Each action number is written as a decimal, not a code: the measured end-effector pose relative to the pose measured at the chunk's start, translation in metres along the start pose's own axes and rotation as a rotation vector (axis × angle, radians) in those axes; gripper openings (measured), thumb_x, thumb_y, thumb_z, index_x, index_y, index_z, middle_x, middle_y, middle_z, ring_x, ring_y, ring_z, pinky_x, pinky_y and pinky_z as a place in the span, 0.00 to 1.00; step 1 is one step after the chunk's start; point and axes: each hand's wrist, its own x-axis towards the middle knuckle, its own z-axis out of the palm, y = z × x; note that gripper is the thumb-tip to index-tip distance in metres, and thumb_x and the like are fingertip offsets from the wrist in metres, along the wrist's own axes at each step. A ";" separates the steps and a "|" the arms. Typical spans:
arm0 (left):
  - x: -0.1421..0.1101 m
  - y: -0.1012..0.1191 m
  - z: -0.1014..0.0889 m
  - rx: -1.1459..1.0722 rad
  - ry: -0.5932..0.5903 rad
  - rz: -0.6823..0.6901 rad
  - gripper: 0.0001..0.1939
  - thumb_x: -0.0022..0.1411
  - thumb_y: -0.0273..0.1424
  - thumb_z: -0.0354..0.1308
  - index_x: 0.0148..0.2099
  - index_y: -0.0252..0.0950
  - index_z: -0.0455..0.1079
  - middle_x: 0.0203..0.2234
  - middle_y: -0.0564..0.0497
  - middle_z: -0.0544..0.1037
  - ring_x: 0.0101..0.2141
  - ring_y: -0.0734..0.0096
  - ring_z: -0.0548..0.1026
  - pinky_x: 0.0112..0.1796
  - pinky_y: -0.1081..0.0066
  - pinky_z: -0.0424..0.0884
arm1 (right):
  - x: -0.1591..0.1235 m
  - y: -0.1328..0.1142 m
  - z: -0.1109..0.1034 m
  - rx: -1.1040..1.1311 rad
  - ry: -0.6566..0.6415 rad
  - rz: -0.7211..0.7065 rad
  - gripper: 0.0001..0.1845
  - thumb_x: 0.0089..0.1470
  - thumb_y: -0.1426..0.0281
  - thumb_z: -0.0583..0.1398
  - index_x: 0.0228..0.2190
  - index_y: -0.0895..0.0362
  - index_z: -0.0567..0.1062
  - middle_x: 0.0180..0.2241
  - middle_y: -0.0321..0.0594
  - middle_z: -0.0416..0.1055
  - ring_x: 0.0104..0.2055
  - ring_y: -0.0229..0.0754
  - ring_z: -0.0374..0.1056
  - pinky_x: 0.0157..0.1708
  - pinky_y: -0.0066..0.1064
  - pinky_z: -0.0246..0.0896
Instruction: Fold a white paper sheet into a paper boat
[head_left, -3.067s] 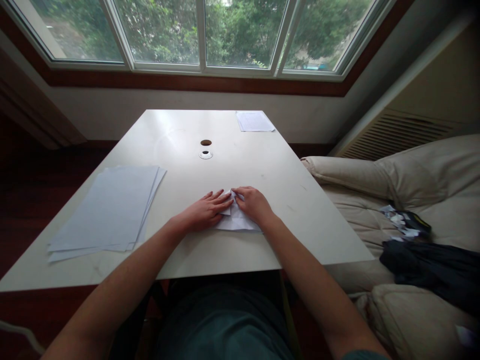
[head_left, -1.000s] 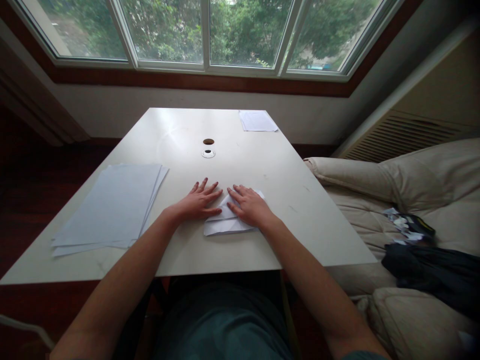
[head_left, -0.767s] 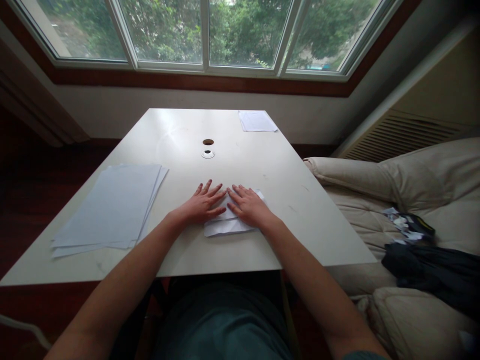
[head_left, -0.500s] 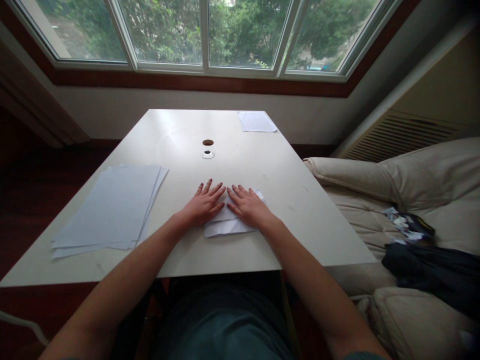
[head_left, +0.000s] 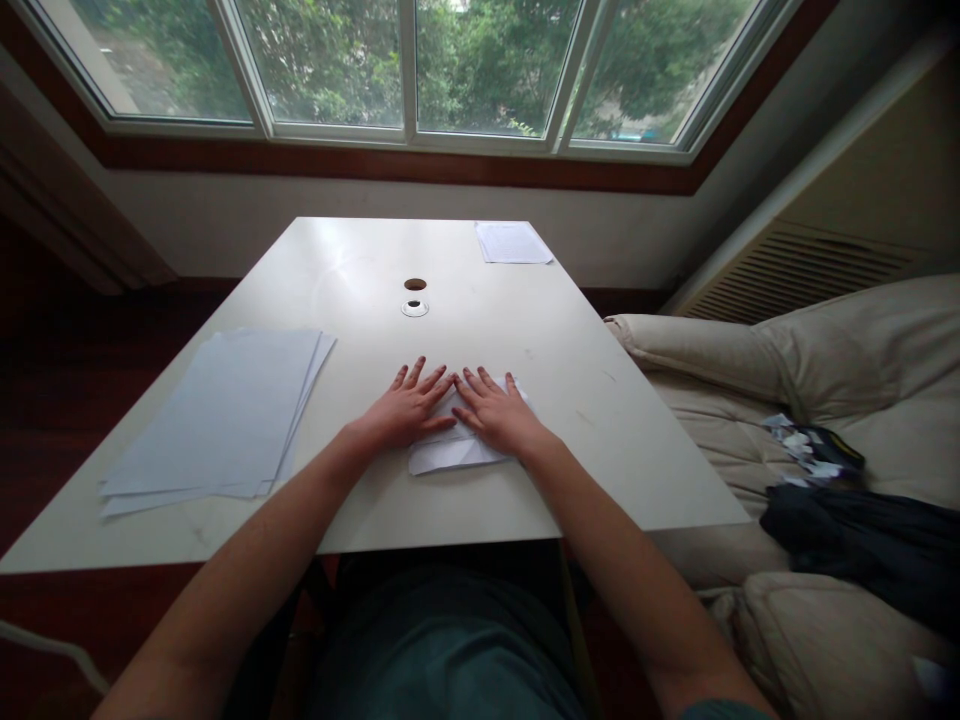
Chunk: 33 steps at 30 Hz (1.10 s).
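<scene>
A folded white paper (head_left: pixel 450 455) lies on the white table (head_left: pixel 525 340) near its front edge. My left hand (head_left: pixel 405 410) rests flat on the paper's left part, fingers spread and pointing away from me. My right hand (head_left: pixel 499 415) lies flat on the paper's right part, fingers stretched out too. The two hands sit side by side, almost touching, and cover most of the paper. Only its near edge and far right corner show.
A stack of white sheets (head_left: pixel 217 410) lies on the table's left side. A single sheet (head_left: pixel 512 242) sits at the far right corner. A cable hole (head_left: pixel 415 285) and its cap (head_left: pixel 414 308) are mid-table. A beige sofa (head_left: pixel 810 370) with dark cloth (head_left: pixel 862 545) stands to the right.
Three seconds ago my fingers pinched a raised flap of the paper; now both hands press flat on it. In the last second my left hand slid slightly right, closer to my right hand.
</scene>
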 end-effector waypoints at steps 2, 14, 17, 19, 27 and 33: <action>0.001 -0.001 -0.001 -0.003 -0.002 0.003 0.40 0.66 0.55 0.45 0.73 0.41 0.45 0.70 0.45 0.46 0.69 0.45 0.34 0.65 0.45 0.37 | 0.000 -0.001 0.000 -0.001 -0.005 0.014 0.35 0.66 0.51 0.42 0.68 0.49 0.43 0.71 0.42 0.39 0.72 0.53 0.33 0.64 0.65 0.27; 0.003 -0.015 0.000 0.008 0.014 -0.036 0.43 0.62 0.58 0.50 0.71 0.40 0.52 0.70 0.41 0.48 0.69 0.39 0.37 0.63 0.41 0.42 | -0.001 -0.008 0.003 0.019 -0.006 0.094 0.37 0.64 0.47 0.39 0.69 0.47 0.41 0.71 0.39 0.35 0.73 0.55 0.29 0.64 0.66 0.26; 0.003 -0.018 -0.001 0.003 0.017 -0.047 0.43 0.60 0.59 0.51 0.69 0.40 0.55 0.69 0.41 0.49 0.68 0.37 0.38 0.63 0.40 0.42 | -0.001 -0.006 0.002 0.028 -0.007 0.103 0.37 0.63 0.46 0.39 0.68 0.46 0.41 0.71 0.37 0.35 0.73 0.56 0.28 0.65 0.64 0.27; 0.003 -0.021 -0.002 -0.004 0.034 -0.046 0.42 0.59 0.59 0.52 0.68 0.41 0.57 0.69 0.41 0.50 0.68 0.37 0.39 0.63 0.40 0.43 | 0.000 -0.005 0.003 0.025 -0.007 0.111 0.37 0.63 0.46 0.39 0.68 0.45 0.42 0.71 0.37 0.34 0.73 0.57 0.27 0.65 0.64 0.27; 0.005 -0.007 -0.002 -0.165 0.117 -0.010 0.34 0.68 0.47 0.48 0.69 0.35 0.55 0.68 0.43 0.55 0.68 0.49 0.47 0.65 0.51 0.50 | -0.001 -0.006 0.002 0.003 0.018 0.136 0.39 0.62 0.43 0.39 0.68 0.44 0.46 0.72 0.39 0.34 0.72 0.58 0.26 0.65 0.64 0.28; 0.016 0.020 0.006 -0.128 0.256 -0.056 0.31 0.73 0.42 0.37 0.71 0.33 0.50 0.69 0.43 0.52 0.70 0.58 0.41 0.66 0.56 0.45 | -0.001 -0.008 0.001 0.004 0.034 0.140 0.38 0.62 0.43 0.40 0.68 0.43 0.48 0.71 0.39 0.35 0.72 0.58 0.26 0.64 0.64 0.28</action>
